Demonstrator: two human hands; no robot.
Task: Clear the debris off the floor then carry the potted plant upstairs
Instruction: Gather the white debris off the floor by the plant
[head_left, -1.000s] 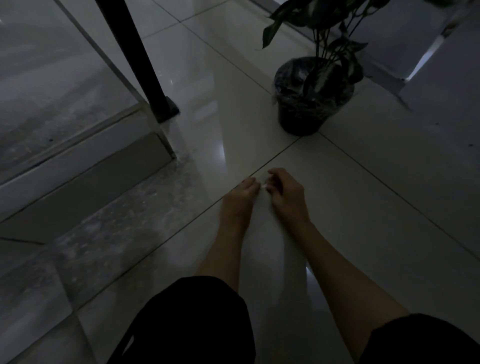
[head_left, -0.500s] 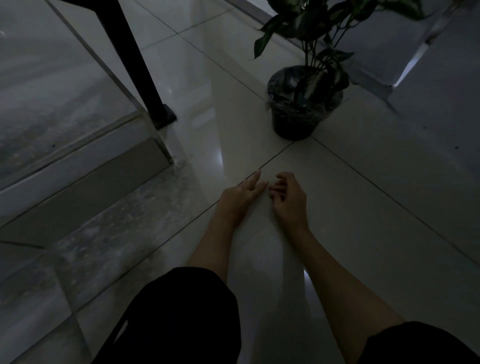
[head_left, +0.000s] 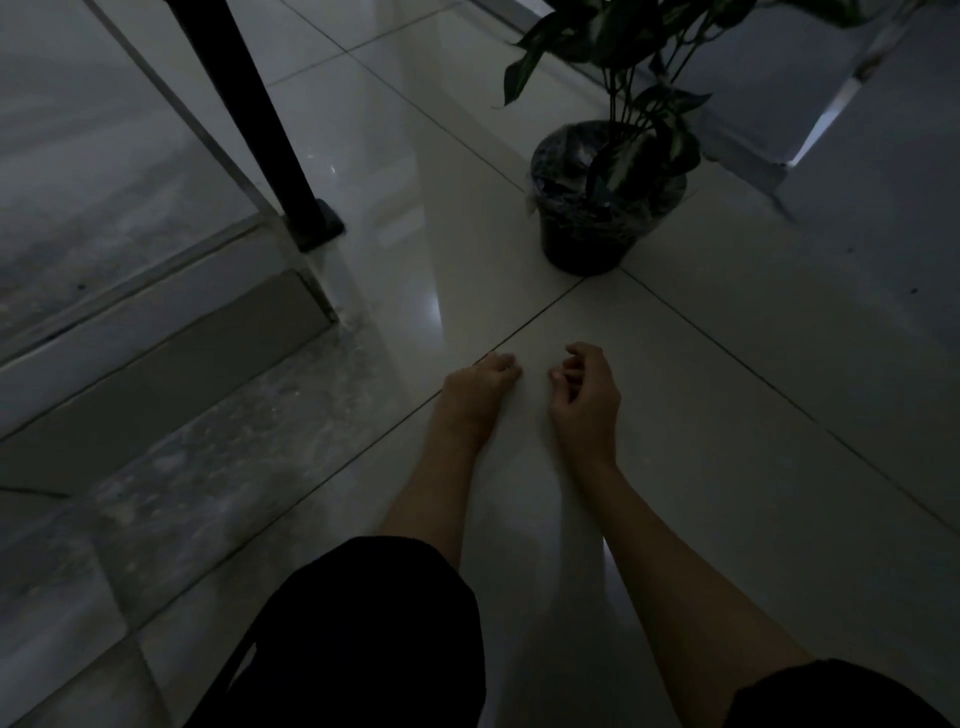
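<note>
The potted plant (head_left: 587, 234), a dark round pot with plastic over the soil and green leaves, stands on the pale floor tiles ahead and to the right. My left hand (head_left: 480, 387) rests on the tile in front of me with its fingers curled under. A short gap to its right, my right hand (head_left: 587, 397) hovers low over the tile, fingers bent toward the thumb. The light is too dim to show any debris in or under either hand. Both hands are well short of the pot.
A black railing post (head_left: 270, 130) stands on its foot beside the bottom stair step (head_left: 156, 332) at the left. A raised ledge (head_left: 779, 104) runs behind the plant. Small dark specks (head_left: 913, 291) lie on the tiles at the right. My dark-clothed knees fill the bottom edge.
My fingertips were touching in a pinch a second ago. The hands have since drawn apart, and the left fingers have curled under.
</note>
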